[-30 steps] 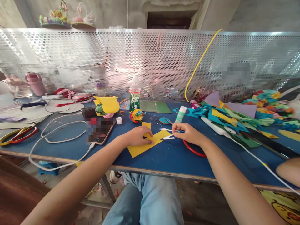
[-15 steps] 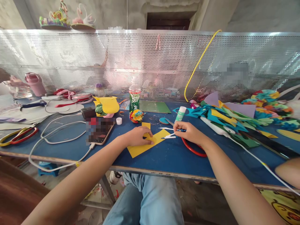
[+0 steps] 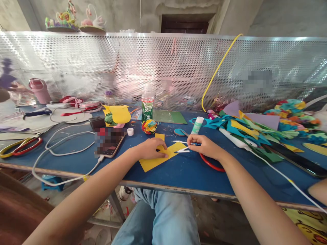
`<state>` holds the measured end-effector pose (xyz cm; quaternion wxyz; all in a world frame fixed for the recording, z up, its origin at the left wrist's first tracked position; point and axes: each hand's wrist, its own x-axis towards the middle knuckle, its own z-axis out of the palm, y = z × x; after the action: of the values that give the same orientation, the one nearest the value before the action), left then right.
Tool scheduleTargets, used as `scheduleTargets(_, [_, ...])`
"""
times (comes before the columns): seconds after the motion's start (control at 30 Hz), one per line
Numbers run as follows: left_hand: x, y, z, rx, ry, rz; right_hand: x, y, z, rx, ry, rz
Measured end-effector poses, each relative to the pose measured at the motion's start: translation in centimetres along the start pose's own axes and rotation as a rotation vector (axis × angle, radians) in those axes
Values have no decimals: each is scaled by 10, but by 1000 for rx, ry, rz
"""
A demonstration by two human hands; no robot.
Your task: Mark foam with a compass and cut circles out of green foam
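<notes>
You wear faded light-blue jeans (image 3: 173, 214), paler over thigh, creased near knee. Your left hand (image 3: 152, 148) and right hand (image 3: 205, 146) bare, forearms (image 3: 251, 185) likewise. Shoe (image 3: 125, 193) beside denim, pale with dark patches; whether yours, unclear.

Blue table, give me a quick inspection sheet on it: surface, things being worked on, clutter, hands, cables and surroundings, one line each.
Surface: blue table, with pale specks near the hands.
Work things: yellow paper lying flat; white-and-blue pen, tip near the paper's right end.
Clutter: phone, bottle, multicoloured paper flower, glue stick, pile of coloured paper.
Hands: left hand rests on the paper; right hand holds the pen.
Cables: white cable plugged into the phone, drooping past the front edge; yellow cord against the screen.
Surroundings: perforated metal screen behind; another person's arm at far right.
</notes>
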<state>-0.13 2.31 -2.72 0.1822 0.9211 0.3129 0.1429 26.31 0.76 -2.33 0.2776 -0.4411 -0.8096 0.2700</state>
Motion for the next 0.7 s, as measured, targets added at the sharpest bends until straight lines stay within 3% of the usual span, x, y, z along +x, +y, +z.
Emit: scheduleTargets(0.7, [1, -1, 1, 13, -2, 3, -2, -6, -4, -8, 18, 10])
